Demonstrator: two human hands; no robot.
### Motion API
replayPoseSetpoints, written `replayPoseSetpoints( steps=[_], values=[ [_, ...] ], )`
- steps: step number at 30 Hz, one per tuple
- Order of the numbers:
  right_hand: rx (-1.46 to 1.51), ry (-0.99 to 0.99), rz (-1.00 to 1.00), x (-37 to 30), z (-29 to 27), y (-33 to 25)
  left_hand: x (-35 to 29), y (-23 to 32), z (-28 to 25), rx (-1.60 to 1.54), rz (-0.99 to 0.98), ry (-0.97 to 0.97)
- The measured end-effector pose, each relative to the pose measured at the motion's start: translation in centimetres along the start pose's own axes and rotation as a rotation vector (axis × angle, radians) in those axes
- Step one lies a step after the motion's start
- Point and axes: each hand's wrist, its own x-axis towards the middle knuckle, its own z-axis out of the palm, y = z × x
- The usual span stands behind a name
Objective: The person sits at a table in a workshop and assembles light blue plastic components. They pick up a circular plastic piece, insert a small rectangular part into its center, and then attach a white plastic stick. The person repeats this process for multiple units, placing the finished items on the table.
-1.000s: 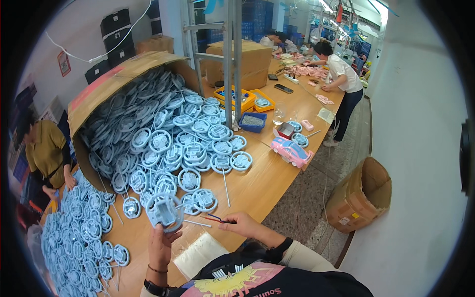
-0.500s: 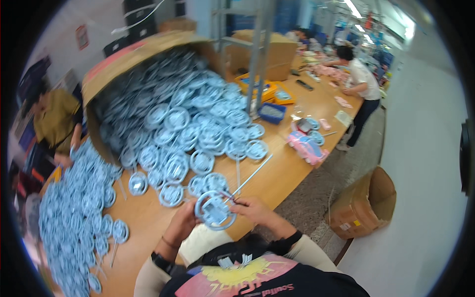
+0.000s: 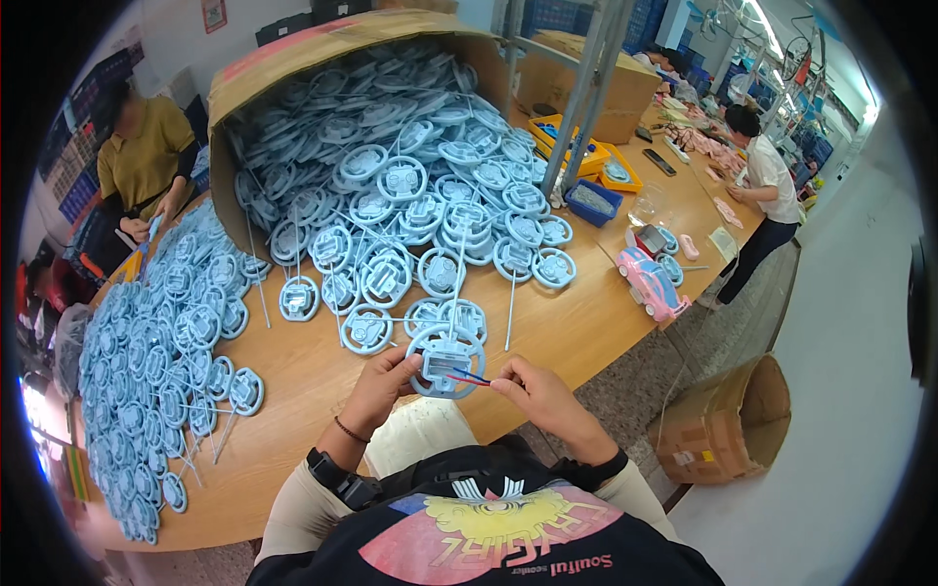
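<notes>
My left hand grips a light blue toy steering wheel by its left rim, holding it up just above the wooden table's near edge. My right hand pinches thin red and dark wires that come out of the wheel's square middle part. Right behind the held wheel lie more of the same blue wheels, several with long thin stems.
A tipped cardboard box spills blue wheels across the table. Another heap of wheels covers the left end, where a person in a mustard shirt sits. A pink toy car, blue and yellow bins, a standing worker and a floor carton are to the right.
The view has swung and drawn closer. The wheel, held low at the left by my left hand a second ago, is now centred between both hands, with my right fingers on its wires.
</notes>
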Motion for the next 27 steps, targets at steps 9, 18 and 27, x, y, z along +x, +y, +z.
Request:
replayPoseSetpoints(
  steps=[9,18,27],
  values=[
    [0.022,-0.028,0.032,0.8,0.3,0.5,-0.3,-0.3,0.5,-0.095,0.025,-0.018],
    [0.063,-0.032,0.016,1.1,-0.4,0.8,-0.3,-0.5,0.6,-0.165,-0.030,-0.071],
    [0.049,-0.042,0.027,1.1,-0.8,0.3,-0.4,-0.3,1.1,-0.155,-0.015,-0.067]
  ],
)
